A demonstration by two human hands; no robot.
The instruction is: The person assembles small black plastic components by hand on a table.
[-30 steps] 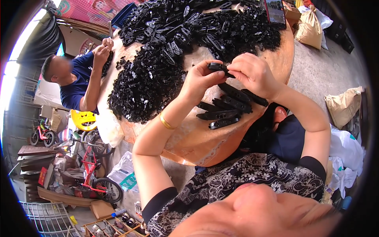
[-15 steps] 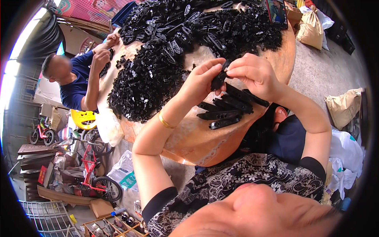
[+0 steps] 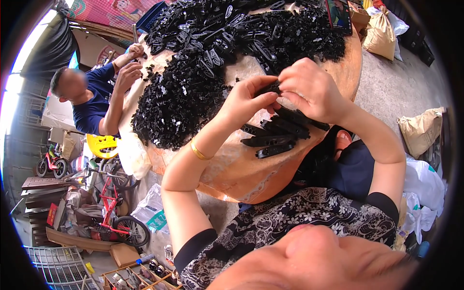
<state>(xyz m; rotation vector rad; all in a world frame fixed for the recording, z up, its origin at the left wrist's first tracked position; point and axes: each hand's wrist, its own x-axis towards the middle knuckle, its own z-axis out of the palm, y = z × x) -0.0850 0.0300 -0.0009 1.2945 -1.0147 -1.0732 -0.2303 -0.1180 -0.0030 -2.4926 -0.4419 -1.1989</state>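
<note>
Over the near part of the table, both hands meet on a black plastic part (image 3: 271, 88). My left hand (image 3: 246, 100) closes round it with thumb and fingers. From the other side, my right hand (image 3: 311, 89) pinches its right end; the fingers cover much of the part, so its full shape is hidden. Just below my hands lie several long black plastic pieces (image 3: 273, 140), fanned out side by side on the orange tablecloth (image 3: 232, 171). Beyond my hands spreads a heap of small black plastic pieces (image 3: 174, 104), with longer oval black frames (image 3: 210, 63) among them.
Across the table at the left sits a co-worker (image 3: 92, 99), hands at the table edge. A phone or tablet (image 3: 339, 17) stands at the far right. Tan sacks (image 3: 379, 38) rest on the floor at right. A red bicycle (image 3: 110, 208) and a yellow stool (image 3: 102, 146) are at left.
The black part has turned from hanging down to lying more level between my hands. My right hand has shifted slightly up and its fingers have changed grip. The co-worker's hands have moved a little.
</note>
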